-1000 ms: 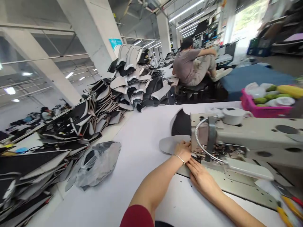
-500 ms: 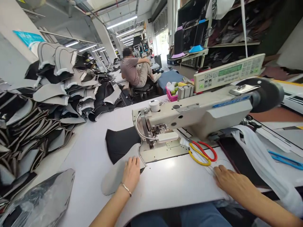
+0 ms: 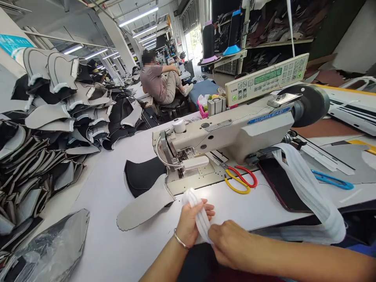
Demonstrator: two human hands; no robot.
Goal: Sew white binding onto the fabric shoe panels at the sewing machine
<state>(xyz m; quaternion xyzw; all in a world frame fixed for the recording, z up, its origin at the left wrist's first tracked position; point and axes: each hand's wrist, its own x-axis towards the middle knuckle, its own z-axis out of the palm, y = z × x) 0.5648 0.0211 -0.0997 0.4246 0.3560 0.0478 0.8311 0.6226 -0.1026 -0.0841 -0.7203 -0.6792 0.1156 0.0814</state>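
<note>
Near the table's front edge my left hand [image 3: 191, 222] and my right hand [image 3: 228, 243] both grip the end of a white ribbed band [image 3: 302, 188]. The band runs from my hands to the right and up over the table beside the sewing machine [image 3: 232, 133]. A grey sole-shaped fabric piece [image 3: 143, 206] lies flat left of my hands, with a black piece [image 3: 143, 176] behind it by the needle. Red and yellow scissors [image 3: 239, 180] rest on the machine bed.
Tall stacks of grey and black cut pieces [image 3: 49, 121] fill the left side. A plastic bag [image 3: 47, 246] lies at the front left. Blue scissors [image 3: 331, 180] lie at the right. Another person [image 3: 158, 84] sits at a station further back.
My left hand left the grey piece and my right hand came in from the right; both now hold the white band's end in front of the machine. The view shifted slightly.
</note>
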